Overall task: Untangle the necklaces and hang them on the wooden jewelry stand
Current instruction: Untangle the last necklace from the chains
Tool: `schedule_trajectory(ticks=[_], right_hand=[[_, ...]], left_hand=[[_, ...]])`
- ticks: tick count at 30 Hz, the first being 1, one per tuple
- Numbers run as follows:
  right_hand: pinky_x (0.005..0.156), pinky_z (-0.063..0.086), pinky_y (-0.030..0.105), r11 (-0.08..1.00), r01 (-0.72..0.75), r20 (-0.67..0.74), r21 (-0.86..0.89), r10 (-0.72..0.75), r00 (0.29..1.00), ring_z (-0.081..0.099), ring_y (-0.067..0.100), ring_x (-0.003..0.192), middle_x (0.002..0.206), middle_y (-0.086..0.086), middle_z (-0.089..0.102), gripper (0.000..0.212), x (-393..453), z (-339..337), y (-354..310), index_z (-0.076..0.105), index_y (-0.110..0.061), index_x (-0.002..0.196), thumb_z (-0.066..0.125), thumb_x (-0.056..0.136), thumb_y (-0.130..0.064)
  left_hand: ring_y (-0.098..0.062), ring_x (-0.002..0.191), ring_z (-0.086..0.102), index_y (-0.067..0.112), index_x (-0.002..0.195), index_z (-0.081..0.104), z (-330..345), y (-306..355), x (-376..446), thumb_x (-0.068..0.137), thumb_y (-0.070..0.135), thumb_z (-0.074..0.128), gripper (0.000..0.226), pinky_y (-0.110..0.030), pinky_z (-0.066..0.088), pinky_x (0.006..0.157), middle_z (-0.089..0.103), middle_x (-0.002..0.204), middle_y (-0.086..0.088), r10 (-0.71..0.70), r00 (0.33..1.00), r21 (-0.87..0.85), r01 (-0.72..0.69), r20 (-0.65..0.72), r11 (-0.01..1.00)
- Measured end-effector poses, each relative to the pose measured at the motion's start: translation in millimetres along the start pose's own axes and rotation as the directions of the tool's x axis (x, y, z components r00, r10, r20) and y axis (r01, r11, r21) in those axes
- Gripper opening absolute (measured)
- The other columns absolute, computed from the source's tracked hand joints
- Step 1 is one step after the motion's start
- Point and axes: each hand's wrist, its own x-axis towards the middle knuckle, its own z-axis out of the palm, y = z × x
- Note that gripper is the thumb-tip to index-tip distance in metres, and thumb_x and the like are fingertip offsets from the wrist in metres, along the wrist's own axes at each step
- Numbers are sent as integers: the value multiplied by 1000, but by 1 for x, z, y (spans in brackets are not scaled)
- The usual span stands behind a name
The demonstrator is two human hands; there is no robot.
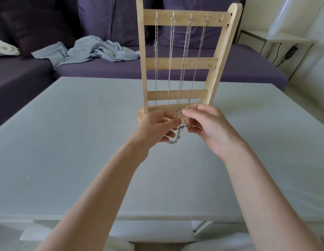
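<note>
We hold a tangled chain [175,137] just in front of the base of the wooden stand [181,63], which stands upright on the pale surface [67,142]. Our left hand [157,126] pinches the chain with curled fingers, and our right hand [206,124] pinches it beside the left; the bunched chain droops downward between them. Four necklaces [171,58] hang from hooks on the stand's top bar, their long axes running vertically down toward the base. Behind the stand sits a purple sofa [103,69] with a crumpled blue cloth [96,49].

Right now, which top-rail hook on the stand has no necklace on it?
The rightmost hook on the top rail of the stand: it is bare, while the other four each carry a chain.
</note>
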Motion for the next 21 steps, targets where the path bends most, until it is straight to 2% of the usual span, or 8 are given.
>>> schedule_trajectory(ticks=[4,7,11,17,21], right_hand=[[54,43,19,999,4,-24,45,-3,1000,50,10,54,50,-6,51,18,1,0,-1,56,-13,71,58,88,-8],[49,40,21,998,16,-59,54,-13,998,49,12,48,50,-5,52,17,0,1,-1,56,-12,72,57,88,-7],[47,39,21,999,26,-97,34,-22,995,49,12,45,50,-4,56,14,0,1,0,55,-10,76,56,89,-7],[49,42,18,1000,13,-90,13,-12,996,52,10,50,53,-4,58,8,0,-1,1,58,-11,82,61,84,-4],[53,45,17,983,-12,-46,183,21,999,57,11,58,55,-4,57,11,-1,0,-3,59,-12,80,61,85,-3]], left_hand=[[-3,51,48,13,83,66,2,-3,1,87,17,61,7,-12,46,56,54,69,5,-12,999,49,10,46,999],[-5,54,46,9,91,69,0,-3,1,88,22,59,16,-17,46,63,52,69,7,-41,997,15,40,72,999],[-3,57,47,11,84,69,-1,-2,0,86,19,63,11,-13,48,63,54,70,3,-40,989,-1,41,141,999],[-4,63,56,20,78,62,-2,-3,1,88,19,61,9,-14,47,58,65,77,6,-61,996,-43,64,65,997],[-2,61,57,17,76,60,-2,-4,3,88,15,60,12,-12,49,56,62,76,4,-64,998,-88,64,0,994]])
